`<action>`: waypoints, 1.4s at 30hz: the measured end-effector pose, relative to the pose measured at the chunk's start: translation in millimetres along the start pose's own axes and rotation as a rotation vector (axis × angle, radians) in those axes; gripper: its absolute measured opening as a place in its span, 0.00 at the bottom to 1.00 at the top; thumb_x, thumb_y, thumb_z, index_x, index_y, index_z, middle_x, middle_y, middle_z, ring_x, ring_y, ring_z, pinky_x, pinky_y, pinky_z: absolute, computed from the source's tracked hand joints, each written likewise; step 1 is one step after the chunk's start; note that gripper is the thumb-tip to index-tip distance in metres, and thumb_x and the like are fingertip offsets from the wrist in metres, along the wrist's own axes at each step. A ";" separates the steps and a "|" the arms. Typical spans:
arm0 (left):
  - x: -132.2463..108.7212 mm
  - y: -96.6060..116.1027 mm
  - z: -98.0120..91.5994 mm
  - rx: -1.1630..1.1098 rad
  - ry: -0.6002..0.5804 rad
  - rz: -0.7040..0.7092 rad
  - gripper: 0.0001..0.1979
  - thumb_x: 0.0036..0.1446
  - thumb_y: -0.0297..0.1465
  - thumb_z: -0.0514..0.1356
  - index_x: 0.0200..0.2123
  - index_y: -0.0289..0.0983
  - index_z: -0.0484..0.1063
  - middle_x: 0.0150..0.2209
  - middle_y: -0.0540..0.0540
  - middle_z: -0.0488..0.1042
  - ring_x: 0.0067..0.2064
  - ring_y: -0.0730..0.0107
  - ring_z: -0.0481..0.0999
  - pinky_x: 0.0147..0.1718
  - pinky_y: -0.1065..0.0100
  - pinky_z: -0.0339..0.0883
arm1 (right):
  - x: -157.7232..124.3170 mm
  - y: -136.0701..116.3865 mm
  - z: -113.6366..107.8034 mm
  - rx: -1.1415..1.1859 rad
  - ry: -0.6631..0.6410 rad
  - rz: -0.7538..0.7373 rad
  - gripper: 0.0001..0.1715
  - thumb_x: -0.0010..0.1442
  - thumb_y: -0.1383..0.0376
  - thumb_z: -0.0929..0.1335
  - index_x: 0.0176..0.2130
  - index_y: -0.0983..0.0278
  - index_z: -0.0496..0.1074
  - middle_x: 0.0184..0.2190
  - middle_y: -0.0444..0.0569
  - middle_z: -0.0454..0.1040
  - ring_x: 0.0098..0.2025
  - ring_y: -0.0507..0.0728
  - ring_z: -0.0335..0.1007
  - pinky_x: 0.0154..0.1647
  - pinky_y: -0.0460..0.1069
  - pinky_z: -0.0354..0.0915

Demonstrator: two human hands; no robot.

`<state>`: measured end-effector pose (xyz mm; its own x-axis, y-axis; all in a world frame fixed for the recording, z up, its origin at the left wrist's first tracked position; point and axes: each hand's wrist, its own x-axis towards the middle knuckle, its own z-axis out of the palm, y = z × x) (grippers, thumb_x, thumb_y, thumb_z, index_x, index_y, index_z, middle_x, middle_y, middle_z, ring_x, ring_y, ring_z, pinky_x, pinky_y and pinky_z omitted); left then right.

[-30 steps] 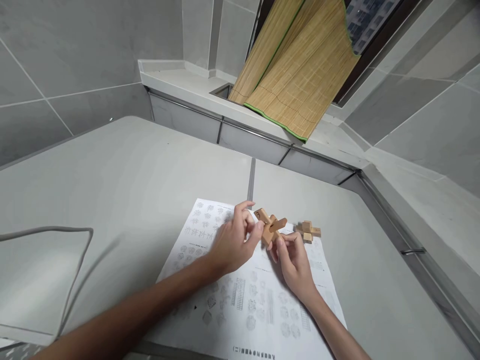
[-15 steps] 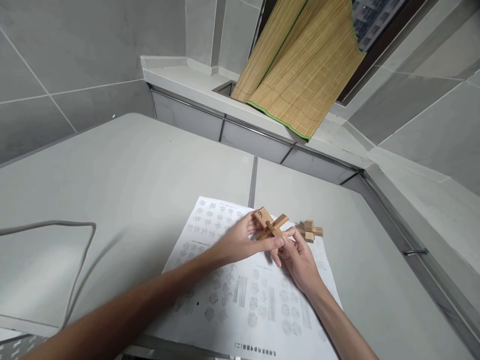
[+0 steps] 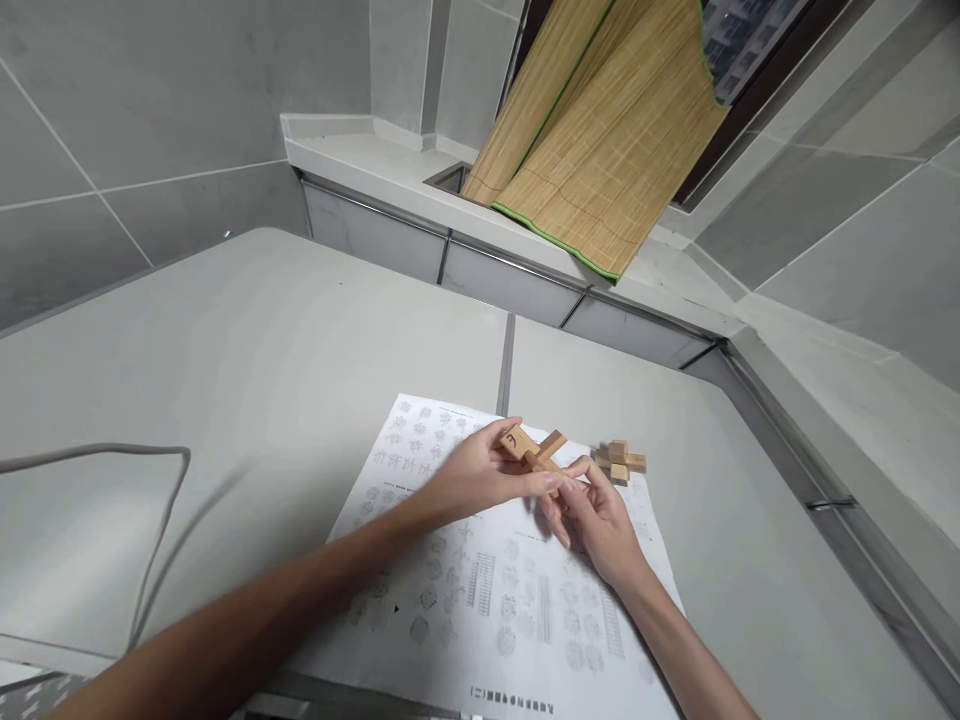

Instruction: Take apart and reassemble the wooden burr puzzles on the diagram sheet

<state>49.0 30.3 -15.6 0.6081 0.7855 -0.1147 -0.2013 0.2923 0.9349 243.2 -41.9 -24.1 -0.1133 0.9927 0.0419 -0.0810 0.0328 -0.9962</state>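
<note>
Wooden burr puzzle pieces (image 3: 519,441), light brown and crossing one another, are held up between my two hands over a printed sheet. One block carries a dark mark like a 3. My left hand (image 3: 487,472) grips the pieces from the left, its thumb stretched along the near side. From the right, the fingertips of my right hand (image 3: 598,515) pinch the near end of a piece. Fingers hide part of the joint. Just beyond my right hand, a second wooden burr puzzle (image 3: 619,461), assembled in a cross shape, rests at the sheet's upper right edge.
The paper sheet (image 3: 420,655) with rows of small puzzle drawings lies on a pale folding table (image 3: 247,330) with a centre seam. A grey-edged panel (image 3: 82,550) is at the left. Beyond the table are a ledge (image 3: 360,165) and a hanging bamboo blind (image 3: 592,150).
The held pieces have tilted and shifted slightly left, so the marked block now lies flatter. Both hands keep their hold, and the second puzzle has not moved.
</note>
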 end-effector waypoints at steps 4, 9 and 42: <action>1.1 3.7 -2.7 -0.012 -0.009 -0.032 0.51 0.51 0.36 0.78 0.72 0.36 0.58 0.61 0.33 0.76 0.64 0.46 0.75 0.67 0.42 0.63 | 0.7 1.1 -1.6 0.004 -0.008 -0.003 0.17 0.74 0.52 0.67 0.37 0.57 0.61 0.26 0.39 0.77 0.18 0.50 0.64 0.25 0.48 0.61; 3.5 1.4 -3.5 -0.042 -0.037 -0.029 0.52 0.54 0.37 0.77 0.73 0.37 0.52 0.61 0.31 0.75 0.63 0.48 0.77 0.65 0.45 0.66 | 3.5 -1.2 -1.0 -0.030 0.053 -0.013 0.17 0.74 0.52 0.67 0.37 0.58 0.63 0.28 0.41 0.79 0.20 0.50 0.67 0.26 0.49 0.64; 3.0 -2.8 0.6 0.351 0.089 0.165 0.19 0.64 0.37 0.66 0.55 0.40 0.71 0.55 0.38 0.76 0.54 0.57 0.78 0.54 0.54 0.72 | 5.9 -1.3 -15.3 -0.718 0.674 -0.094 0.20 0.69 0.47 0.68 0.48 0.60 0.66 0.30 0.45 0.84 0.20 0.55 0.77 0.29 0.49 0.70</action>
<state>51.9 31.6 -18.3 0.5178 0.8549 0.0324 -0.0069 -0.0337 0.9994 257.8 -34.3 -23.7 0.4681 0.8337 0.2931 0.5845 -0.0433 -0.8102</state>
